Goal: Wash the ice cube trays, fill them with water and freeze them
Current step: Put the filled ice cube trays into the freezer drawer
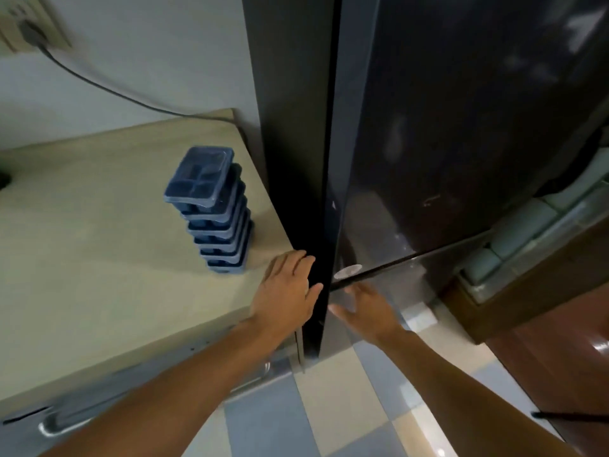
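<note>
A tall stack of several dark blue lidded ice cube trays stands on the beige countertop, close to the black fridge. My left hand reaches past the counter's corner, its straight fingers against the fridge's left side edge. My right hand is spread flat, fingers straight, on the fridge's front near the seam between the upper and lower doors. Neither hand holds anything. The fridge doors look closed.
A grey cable runs from a wall socket down behind the counter. Drawer handles show below the counter edge. A wooden door frame stands at right. The floor is tiled.
</note>
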The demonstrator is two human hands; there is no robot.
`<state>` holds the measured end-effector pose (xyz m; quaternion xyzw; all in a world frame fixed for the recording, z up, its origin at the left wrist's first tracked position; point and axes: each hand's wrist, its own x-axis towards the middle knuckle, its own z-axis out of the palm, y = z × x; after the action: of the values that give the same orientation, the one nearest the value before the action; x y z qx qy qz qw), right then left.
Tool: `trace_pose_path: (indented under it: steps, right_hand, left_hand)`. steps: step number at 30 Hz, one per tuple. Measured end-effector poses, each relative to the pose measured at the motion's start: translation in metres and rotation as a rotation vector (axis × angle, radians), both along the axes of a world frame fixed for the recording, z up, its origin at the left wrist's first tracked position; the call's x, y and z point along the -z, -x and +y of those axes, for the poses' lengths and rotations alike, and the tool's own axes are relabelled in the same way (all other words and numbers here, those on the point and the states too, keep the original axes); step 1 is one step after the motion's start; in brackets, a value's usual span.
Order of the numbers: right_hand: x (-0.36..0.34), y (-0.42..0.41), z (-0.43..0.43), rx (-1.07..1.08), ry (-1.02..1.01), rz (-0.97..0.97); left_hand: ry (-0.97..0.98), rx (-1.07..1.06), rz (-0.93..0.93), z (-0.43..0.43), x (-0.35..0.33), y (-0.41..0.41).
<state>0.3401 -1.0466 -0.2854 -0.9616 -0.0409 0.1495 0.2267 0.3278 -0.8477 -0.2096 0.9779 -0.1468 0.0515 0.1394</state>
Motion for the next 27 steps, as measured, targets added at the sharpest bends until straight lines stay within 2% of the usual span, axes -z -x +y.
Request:
trace_pose_path:
  steps: [2,3,6,9,12,17,22,27]
  right_hand:
    - [0.032,-0.011,-0.006,-0.064,0.161,-0.142]
    - [0.047,-0.014,-0.009,-0.081,0.198,-0.235]
    - [0.082,-0.023,-0.015,-0.068,0.171,-0.504]
    - [0.105,-0.025,-0.015,-0.049,0.167,-0.620]
    - [0.111,-0.026,-0.011,-0.006,0.134,-0.663]
    - [0.106,-0.012,-0.019,-0.005,0.136,-0.691]
    - [0.084,0.041,-0.059,0.109,0.047,-0.753]
    - [0.036,0.064,-0.105,0.229,0.209,-0.883]
  left_hand:
    - [-0.269,-0.024,-0.067,-0.006,0.027,-0.008]
    - [-0.344,-0.027,-0.142,-0.007,0.037,-0.007]
    - [-0.343,-0.020,-0.426,-0.007,0.059,-0.012]
    - [-0.320,-0.016,-0.621,-0.007,0.070,-0.018]
    - [-0.362,-0.015,-0.729,-0.009,0.072,-0.016]
    - [-0.391,-0.053,-0.816,-0.011,0.072,-0.010]
    - [-0.344,-0.107,-0.763,-0.017,0.065,-0.004]
    - [-0.249,-0.162,-0.758,-0.027,0.070,-0.001]
